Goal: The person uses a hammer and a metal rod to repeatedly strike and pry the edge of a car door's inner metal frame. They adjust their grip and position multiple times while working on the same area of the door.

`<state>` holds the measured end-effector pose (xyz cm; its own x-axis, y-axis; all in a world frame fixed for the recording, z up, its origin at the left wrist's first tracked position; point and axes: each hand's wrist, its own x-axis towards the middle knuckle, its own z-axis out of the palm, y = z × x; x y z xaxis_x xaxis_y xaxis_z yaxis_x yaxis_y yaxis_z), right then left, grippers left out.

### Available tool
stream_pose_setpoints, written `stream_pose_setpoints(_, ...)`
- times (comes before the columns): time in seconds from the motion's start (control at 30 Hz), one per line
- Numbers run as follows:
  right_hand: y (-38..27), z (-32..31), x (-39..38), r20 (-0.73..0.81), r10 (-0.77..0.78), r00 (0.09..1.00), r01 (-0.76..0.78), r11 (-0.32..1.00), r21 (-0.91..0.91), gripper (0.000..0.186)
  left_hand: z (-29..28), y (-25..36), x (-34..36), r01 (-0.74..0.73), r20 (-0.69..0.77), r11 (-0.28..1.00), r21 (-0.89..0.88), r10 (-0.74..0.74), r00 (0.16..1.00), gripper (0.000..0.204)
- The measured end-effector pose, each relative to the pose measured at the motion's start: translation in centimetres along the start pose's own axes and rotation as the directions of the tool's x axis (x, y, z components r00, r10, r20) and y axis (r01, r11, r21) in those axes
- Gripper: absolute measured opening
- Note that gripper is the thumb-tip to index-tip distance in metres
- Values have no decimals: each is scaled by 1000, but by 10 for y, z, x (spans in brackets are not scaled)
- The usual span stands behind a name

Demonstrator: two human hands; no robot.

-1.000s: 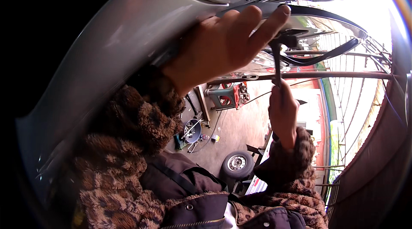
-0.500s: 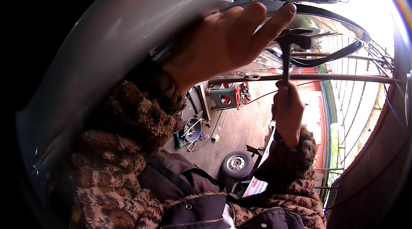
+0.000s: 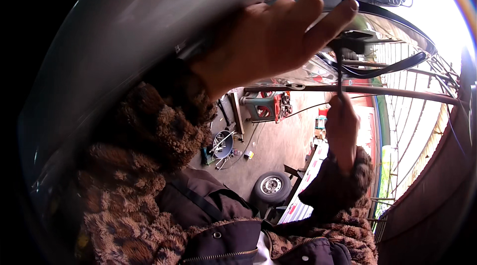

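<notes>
My right hand (image 3: 343, 123) is wrapped round the handle of a hammer (image 3: 339, 74), and its dark, blurred head is raised just below my left hand's outstretched digit. Against the edge of a grey car body panel (image 3: 149, 11) lies my left hand (image 3: 263, 41), back toward me. One digit points right, while the others bend over the edge, their tips hidden; what they grip cannot be made out. Beside that hand is a clear, curved part with a black rim (image 3: 392, 69), perhaps a lamp or window.
Below are a green and red stool-like stand (image 3: 263, 106), a blue bowl of tools (image 3: 223, 144) and a loose wheel (image 3: 273, 187) on the concrete floor. A rusty bar (image 3: 387, 90) crosses behind the hammer. Metal bars and a wall stand at right.
The hammer and my right hand have shifted slightly right in view, with the hammer head blurred by motion. My left hand sits slightly further right in view too, in the same pose.
</notes>
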<state>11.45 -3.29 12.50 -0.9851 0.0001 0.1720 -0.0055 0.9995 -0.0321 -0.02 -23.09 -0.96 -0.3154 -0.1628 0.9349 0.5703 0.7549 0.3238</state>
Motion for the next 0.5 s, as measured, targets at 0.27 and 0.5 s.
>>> stream_pose_setpoints(0.27,-17,-12,-4,-10,132,991,-124,950,287,21,3,-5,2,1,-29,1000,-19,-1,1000,64)
stream_pose_setpoints(0.5,11,-4,3,35,-13,999,15,999,-42,18,2,-4,6,-50,16,998,40,49,999,72)
